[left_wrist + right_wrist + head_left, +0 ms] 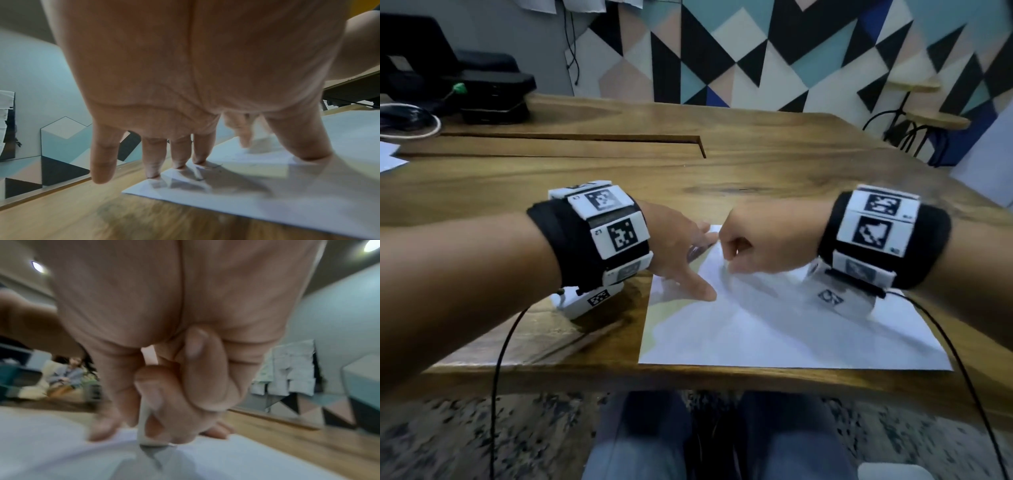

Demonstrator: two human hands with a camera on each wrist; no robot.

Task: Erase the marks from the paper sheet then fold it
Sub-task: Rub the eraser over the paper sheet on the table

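Lying flat near the front edge of the wooden bench [551,164], low and right of centre in the head view, the white paper sheet [774,329] has faint pencil marks [216,166] near its far left corner. The left hand [674,250] presses on that corner with straight, spread fingers [202,151], thumb on the sheet and little finger off it, over the wood. The right hand [760,240] is curled just beside it, pinching a small white eraser [147,425] between thumb and fingers, the eraser's lower end touching the paper. Both wrists wear black bands with white marker blocks and trailing black cables. At the upper left of the head view sits a black machine [448,75]. A wall of coloured triangles [774,51] fills the top, with round wooden stools [935,120] at the upper right.
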